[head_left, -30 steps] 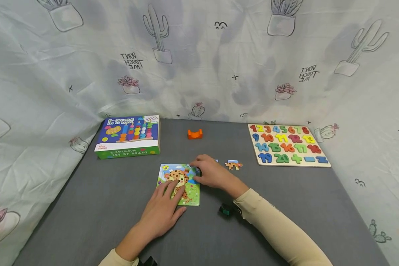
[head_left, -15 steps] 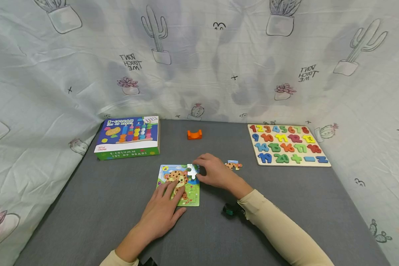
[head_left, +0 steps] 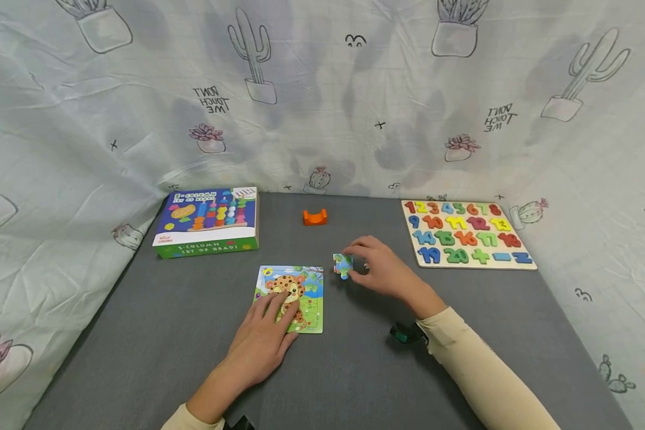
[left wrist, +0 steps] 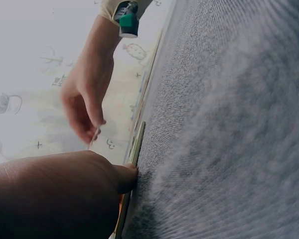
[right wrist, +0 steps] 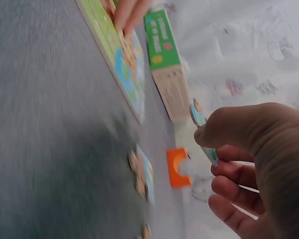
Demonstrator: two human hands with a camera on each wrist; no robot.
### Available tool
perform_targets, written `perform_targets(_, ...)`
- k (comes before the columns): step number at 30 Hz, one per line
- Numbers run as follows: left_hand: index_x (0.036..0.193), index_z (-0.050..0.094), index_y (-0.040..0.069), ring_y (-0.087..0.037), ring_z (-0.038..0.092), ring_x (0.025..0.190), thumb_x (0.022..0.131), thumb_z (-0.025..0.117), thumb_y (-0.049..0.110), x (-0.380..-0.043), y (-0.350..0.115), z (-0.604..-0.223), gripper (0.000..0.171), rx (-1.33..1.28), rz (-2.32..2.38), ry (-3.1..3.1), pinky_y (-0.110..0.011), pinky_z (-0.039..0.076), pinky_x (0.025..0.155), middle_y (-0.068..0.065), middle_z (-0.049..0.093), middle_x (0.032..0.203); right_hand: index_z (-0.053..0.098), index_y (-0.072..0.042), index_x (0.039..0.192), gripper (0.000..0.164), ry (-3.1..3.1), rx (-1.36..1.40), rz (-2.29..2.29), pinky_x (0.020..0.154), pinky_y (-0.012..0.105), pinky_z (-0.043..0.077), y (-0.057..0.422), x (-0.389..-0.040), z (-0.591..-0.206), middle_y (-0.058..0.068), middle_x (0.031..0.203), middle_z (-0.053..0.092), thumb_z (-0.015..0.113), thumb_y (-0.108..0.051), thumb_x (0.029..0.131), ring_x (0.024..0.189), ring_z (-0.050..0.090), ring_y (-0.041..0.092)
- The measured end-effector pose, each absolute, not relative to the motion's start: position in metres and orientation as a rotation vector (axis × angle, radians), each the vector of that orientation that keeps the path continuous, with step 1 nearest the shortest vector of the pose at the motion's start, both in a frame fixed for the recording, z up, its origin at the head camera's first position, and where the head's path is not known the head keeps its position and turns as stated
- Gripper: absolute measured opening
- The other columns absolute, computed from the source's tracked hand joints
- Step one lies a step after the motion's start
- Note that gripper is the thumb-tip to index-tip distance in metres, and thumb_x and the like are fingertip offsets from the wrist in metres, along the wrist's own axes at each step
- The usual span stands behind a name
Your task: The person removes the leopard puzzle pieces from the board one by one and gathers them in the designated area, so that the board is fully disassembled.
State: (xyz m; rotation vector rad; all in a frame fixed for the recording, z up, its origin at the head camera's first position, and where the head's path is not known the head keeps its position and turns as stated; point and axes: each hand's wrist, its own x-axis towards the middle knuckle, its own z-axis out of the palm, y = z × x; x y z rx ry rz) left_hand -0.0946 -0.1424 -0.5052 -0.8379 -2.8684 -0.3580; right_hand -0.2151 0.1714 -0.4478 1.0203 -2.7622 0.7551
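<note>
The left hand (head_left: 260, 340) lay palm down, its fingers loosely spread and nearly straight across the lower left of the puzzle board (head_left: 313, 312), with the thumb at the near edge; it gripped nothing. The right hand (head_left: 384, 269) reached in from the right above the desk (head_left: 322, 382), wrist slightly bent, the thumb and fingertips closed in a pinch on a puzzle piece (head_left: 343, 266) and the remaining fingers loosely curled. Behind the board, well apart from both hands, stood an orange block (head_left: 315, 218), with a bead-set box (head_left: 206, 221) to the left and a number board (head_left: 470, 266) to the right; a printed curtain (head_left: 322, 77) rose behind them. In the right wrist view a loose piece (right wrist: 143, 174) lay on the desk, and another was cut off at the lower edge; in the head view the right hand covered most of that area. The left hand hid part of the animal picture. The pinched piece was tilted, clear of the desk, just right of the board's upper right corner and not touching it.
</note>
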Motion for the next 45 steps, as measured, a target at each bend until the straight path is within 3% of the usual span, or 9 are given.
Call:
perform_targets(9,0.157,0.057,0.010,-0.043,0.041,0.147,0.106,0.073,0.036,-0.094,-0.143,-0.506,0.060,-0.844,-0.356,-2.821,-0.061,0.033,0.122,-0.020,0.047,0.160,0.077,-0.010,0.131,0.036,-2.785,0.909,0.741,0.084,0.046,0.059,0.218,-0.209,-0.438,0.010,0.133,0.065,0.084,-0.011,0.095,0.117,0.062,0.029)
perform_targets(19,0.157,0.056,0.010,-0.044,0.041,0.147,0.106,0.072,0.035,-0.093,-0.143,-0.504,0.059,-0.836,-0.354,-2.842,-0.061,0.033,0.122,-0.020,0.047,0.160,0.078,-0.005,0.129,0.039,-2.809,0.858,0.622,0.100,0.060,0.054,0.262,-0.210,-0.443,0.014,0.128,0.069,0.088,-0.009,0.092,0.121,0.061,0.038)
perform_targets(31,0.158,0.055,0.011,-0.043,0.040,0.149,0.107,0.071,0.036,-0.093,-0.142,-0.503,0.059,-0.825,-0.353,-2.860,-0.060,0.033,0.122,-0.019,0.045,0.162,0.078,-0.003,0.130,0.036,-2.895,0.818,0.507,0.098,0.062,0.051,0.294,-0.214,-0.447,0.016,0.127,0.071,0.083,-0.008,0.095,0.119,0.057,0.039)
perform_targets(45,0.158,0.056,0.011,-0.043,0.040,0.148,0.106,0.072,0.035,-0.092,-0.142,-0.503,0.059,-0.825,-0.375,-2.855,-0.061,0.033,0.122,-0.019,0.046,0.161,0.080,-0.004,0.125,0.034,-2.951,0.865,0.424,0.096,0.061,0.050,0.298,-0.222,-0.460,0.015,0.127,0.074,0.086,-0.008,0.092,0.119,0.056,0.040)
